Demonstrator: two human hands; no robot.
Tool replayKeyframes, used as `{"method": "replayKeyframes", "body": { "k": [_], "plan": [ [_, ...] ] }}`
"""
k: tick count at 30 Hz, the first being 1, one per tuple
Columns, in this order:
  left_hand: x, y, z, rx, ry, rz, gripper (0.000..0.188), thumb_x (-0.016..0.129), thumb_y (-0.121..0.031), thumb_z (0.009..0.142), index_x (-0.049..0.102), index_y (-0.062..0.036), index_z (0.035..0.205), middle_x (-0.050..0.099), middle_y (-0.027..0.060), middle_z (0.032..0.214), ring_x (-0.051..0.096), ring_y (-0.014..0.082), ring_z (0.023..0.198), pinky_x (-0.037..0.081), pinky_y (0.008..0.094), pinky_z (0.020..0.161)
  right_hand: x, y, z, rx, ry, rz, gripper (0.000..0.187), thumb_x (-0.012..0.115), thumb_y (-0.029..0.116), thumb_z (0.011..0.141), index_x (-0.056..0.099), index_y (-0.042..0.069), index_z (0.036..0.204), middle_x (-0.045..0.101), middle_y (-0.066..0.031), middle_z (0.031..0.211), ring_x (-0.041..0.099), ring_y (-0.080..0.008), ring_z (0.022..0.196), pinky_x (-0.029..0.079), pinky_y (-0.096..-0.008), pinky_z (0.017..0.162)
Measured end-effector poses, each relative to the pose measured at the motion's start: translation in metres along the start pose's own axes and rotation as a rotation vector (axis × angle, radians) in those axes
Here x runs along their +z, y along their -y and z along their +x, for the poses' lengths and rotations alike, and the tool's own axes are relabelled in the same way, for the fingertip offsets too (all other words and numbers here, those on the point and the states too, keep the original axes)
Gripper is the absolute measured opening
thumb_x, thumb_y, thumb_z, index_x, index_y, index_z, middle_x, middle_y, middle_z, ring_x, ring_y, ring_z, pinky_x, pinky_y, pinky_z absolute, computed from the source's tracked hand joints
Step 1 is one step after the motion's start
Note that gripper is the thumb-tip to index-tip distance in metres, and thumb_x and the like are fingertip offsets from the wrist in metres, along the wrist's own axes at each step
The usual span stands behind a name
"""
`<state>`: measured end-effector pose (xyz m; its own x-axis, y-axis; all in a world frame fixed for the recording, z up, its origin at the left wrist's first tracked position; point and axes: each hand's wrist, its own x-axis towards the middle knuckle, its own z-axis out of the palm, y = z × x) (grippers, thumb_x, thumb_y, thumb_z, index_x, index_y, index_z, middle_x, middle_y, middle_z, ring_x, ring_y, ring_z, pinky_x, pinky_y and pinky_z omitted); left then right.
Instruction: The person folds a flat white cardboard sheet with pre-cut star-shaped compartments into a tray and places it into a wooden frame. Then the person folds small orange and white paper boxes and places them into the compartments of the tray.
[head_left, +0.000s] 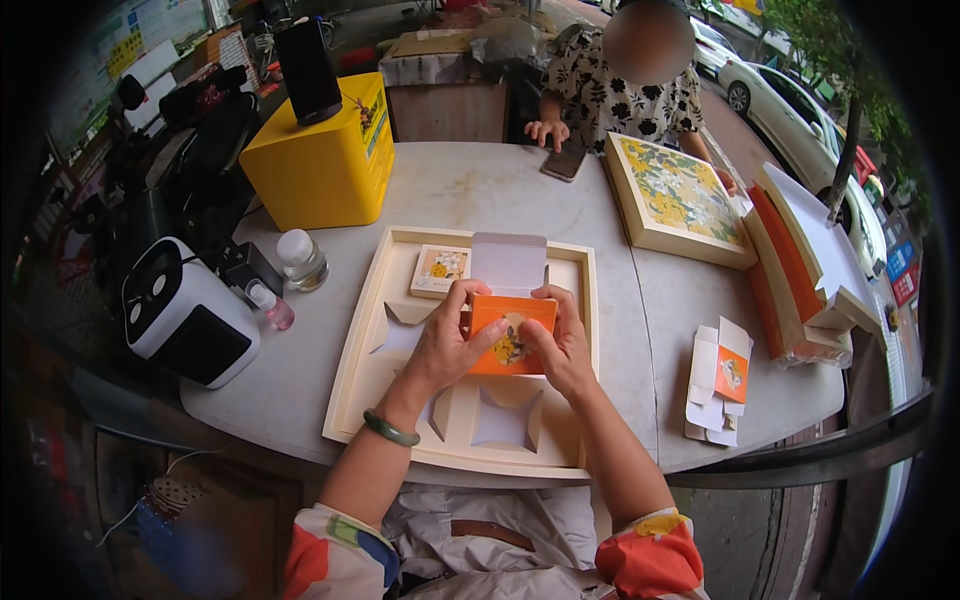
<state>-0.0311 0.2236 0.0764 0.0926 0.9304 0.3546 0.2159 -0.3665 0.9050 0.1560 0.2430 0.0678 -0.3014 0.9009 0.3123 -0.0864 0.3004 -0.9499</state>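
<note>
Between my two hands is a small orange carton [520, 345] with a flower print, its pale lid flap [509, 262] standing up at the far side. My left hand [450, 340] grips its left edge, the thumb lying on the front. Around the right edge curl the fingers of my right hand [562, 345], that thumb pressed on the print too. Beneath them lies a cream box tray [352, 395] with several square recesses. A small cream flower-printed box [440, 270] sits in the tray's far left recess. What is inside the carton is hidden.
Left of the tray stand a yellow box [310, 175] with a dark phone [308, 75], a clear jar [303, 262], a pink spray bottle [272, 306] and a white-black device [190, 312]. To the right are a flower-patterned lid [680, 195], flattened cartons [716, 385] and stacked orange-cream packaging [800, 270]. Opposite, a person's hand touches a phone [563, 162].
</note>
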Motion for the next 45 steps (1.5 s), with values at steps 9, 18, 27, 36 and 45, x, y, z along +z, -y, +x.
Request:
{"method": "replayKeyframes", "body": {
  "k": [9, 18, 27, 36, 45],
  "plan": [
    [0.003, 0.01, 0.002, -0.016, -0.053, -0.106, 0.043, 0.061, -0.029, 0.097, 0.045, -0.0032, 0.128, 0.058, 0.0114, 0.11, 0.06, 0.0137, 0.092, 0.05, 0.0273, 0.079, -0.013, -0.027, 0.008, -0.077, -0.126, -0.006, 0.036, 0.051, 0.025, 0.103, 0.05, 0.008, 0.134, 0.052, -0.0143, 0.131, 0.055, -0.0154, 0.112, 0.045, -0.0282, 0.093],
    [-0.001, 0.006, 0.004, -0.054, -0.009, -0.296, 0.038, 0.066, -0.029, 0.095, 0.055, -0.0018, 0.119, 0.06, 0.006, 0.103, 0.061, 0.0104, 0.091, 0.05, 0.0239, 0.08, -0.01, -0.024, 0.007, -0.082, -0.124, 0.14, 0.027, 0.055, 0.02, 0.101, 0.06, 0.003, 0.121, 0.055, -0.0072, 0.122, 0.055, -0.0146, 0.108, 0.045, -0.0272, 0.093],
    [0.002, 0.015, 0.004, -0.081, -0.045, -0.341, 0.054, 0.072, -0.03, 0.09, 0.047, -0.0042, 0.131, 0.06, 0.0108, 0.112, 0.061, 0.0118, 0.091, 0.051, 0.0246, 0.08, -0.002, -0.005, 0.005, -0.007, -0.095, 0.181, 0.023, 0.06, 0.017, 0.098, 0.06, 0.004, 0.117, 0.062, -0.0054, 0.108, 0.059, -0.0104, 0.096, 0.049, -0.0248, 0.081],
    [0.006, -0.003, 0.002, -0.2, 0.059, -0.124, 0.074, 0.077, -0.024, 0.085, 0.035, -0.0048, 0.143, 0.058, 0.0157, 0.117, 0.062, 0.0194, 0.1, 0.052, 0.0321, 0.087, -0.008, -0.019, 0.006, -0.054, -0.208, 0.18, 0.028, 0.065, 0.016, 0.095, 0.058, 0.005, 0.119, 0.061, -0.006, 0.107, 0.058, -0.011, 0.097, 0.05, -0.023, 0.074],
    [0.007, 0.002, 0.002, -0.076, 0.036, 0.014, 0.083, 0.081, -0.031, 0.08, 0.036, -0.0038, 0.144, 0.059, 0.0183, 0.122, 0.061, 0.0267, 0.11, 0.048, 0.0357, 0.096, -0.006, -0.009, 0.007, -0.121, -0.06, -0.017, 0.028, 0.061, 0.013, 0.096, 0.063, 0.007, 0.123, 0.057, -0.0065, 0.121, 0.053, -0.015, 0.115, 0.045, -0.0294, 0.095]
  ]
}}
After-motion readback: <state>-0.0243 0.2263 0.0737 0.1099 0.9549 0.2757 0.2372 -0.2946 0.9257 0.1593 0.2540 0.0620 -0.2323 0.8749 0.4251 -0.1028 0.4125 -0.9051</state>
